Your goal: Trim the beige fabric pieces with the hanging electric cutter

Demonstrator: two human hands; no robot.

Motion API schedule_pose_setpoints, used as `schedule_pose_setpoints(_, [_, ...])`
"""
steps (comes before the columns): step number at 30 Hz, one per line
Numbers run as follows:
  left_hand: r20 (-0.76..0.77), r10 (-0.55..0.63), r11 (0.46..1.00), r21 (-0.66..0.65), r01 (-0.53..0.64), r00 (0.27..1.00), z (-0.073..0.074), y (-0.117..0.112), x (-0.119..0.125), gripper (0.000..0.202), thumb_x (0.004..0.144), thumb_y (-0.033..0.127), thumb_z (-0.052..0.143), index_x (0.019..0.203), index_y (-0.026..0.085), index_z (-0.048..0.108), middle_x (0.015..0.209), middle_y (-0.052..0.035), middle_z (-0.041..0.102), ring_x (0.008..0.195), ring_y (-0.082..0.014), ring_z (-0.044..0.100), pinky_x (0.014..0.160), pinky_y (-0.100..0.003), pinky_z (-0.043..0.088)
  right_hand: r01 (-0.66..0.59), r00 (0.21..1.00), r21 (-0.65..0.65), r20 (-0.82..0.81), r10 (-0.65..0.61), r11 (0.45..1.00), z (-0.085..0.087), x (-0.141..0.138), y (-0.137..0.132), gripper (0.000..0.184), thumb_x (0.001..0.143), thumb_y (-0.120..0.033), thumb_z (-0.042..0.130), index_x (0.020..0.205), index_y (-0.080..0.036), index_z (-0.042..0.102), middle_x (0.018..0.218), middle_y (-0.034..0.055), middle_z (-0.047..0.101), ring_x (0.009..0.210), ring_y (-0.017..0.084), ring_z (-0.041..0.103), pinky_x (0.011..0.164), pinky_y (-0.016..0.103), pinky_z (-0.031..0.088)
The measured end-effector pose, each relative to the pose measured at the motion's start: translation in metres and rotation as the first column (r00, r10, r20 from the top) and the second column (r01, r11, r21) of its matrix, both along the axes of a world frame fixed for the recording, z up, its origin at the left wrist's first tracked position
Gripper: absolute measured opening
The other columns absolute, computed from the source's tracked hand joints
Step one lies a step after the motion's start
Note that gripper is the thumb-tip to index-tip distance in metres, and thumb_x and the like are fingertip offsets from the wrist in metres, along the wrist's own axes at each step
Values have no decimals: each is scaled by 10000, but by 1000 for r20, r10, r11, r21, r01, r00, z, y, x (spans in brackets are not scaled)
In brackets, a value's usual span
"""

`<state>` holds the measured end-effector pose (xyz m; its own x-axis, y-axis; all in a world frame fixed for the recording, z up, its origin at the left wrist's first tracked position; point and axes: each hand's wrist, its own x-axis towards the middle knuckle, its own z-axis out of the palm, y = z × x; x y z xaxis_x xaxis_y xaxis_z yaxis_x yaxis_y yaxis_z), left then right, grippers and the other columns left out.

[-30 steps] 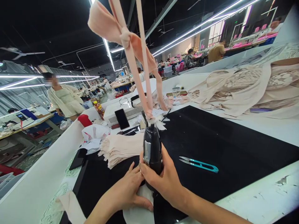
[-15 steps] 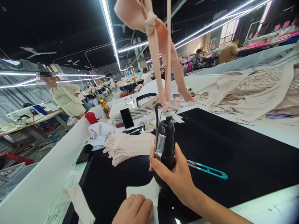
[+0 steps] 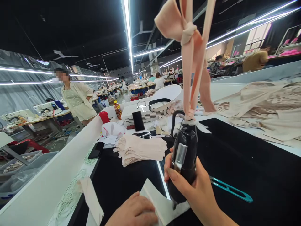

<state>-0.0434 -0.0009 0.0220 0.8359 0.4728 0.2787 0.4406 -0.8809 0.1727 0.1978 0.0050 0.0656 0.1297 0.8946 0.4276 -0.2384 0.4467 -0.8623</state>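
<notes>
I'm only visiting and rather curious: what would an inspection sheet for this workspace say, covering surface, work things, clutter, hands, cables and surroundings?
Surface: glossy black board, reflecting a ceiling light.
Work things: black tool, upright, its lower end at a pale fabric piece.
Clutter: fabric stack, phone, teal snips.
Hands: right hand grips the black tool; left hand rests on the pale fabric piece.
Cables: black cord curving beside the tool's top.
Surroundings: sewing machines, people, one standing person.

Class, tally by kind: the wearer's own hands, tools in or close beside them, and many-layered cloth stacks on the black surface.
Bare hands (left hand, right hand): 2
Tools (rounded black handheld tool, slim turquoise snips): 2
Stacks (pale peach layered cloth stack): 1
Total: 5
</notes>
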Motion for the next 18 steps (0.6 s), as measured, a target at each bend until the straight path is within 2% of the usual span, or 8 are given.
schedule_pose_setpoints(3, [87,69,997,-46,-65,994,-2,6,5,254,1019,118,570,1236,220,653,1158,-48,749,1056,-162,736,1000,-237,570,-18,1000,-12,-13,18,1000,-1,0,1,265,909,-391,805,1047,-270,614,823,-1,680,644,174,632,604,287,586])
schedule_pose_setpoints(6, [132,172,985,11,-175,976,-8,12,15,366,965,4,479,1234,191,643,1168,-78,731,1044,-174,733,920,-240,608,16,999,-33,-47,-17,999,0,0,2,300,887,-400,825,1068,-281,618,803,-10,680,613,170,643,585,282,591])
schedule_pose_setpoints(10, [113,252,964,60,-260,961,-16,19,27,272,984,45,528,1190,177,649,1152,-71,729,1058,-199,727,943,-291,625,113,992,-62,-43,-116,992,-2,4,3,299,869,-411,829,1055,-285,632,803,-7,678,594,172,645,580,292,590])
schedule_pose_setpoints(14, [79,257,962,73,-263,963,-20,23,29,237,989,59,535,1162,169,654,1137,-74,735,1034,-203,733,926,-288,633,128,991,-68,-23,-130,989,-8,10,1,382,846,-480,853,1081,-289,620,808,11,681,579,193,645,560,325,585])
schedule_pose_setpoints(18, [113,213,971,90,-223,971,-26,23,25,217,1037,116,507,1200,161,643,1160,-87,729,1058,-199,730,956,-281,620,162,984,-124,-51,-169,979,-10,12,-6,451,831,-584,847,1104,-319,605,824,-12,665,597,178,626,593,320,558])
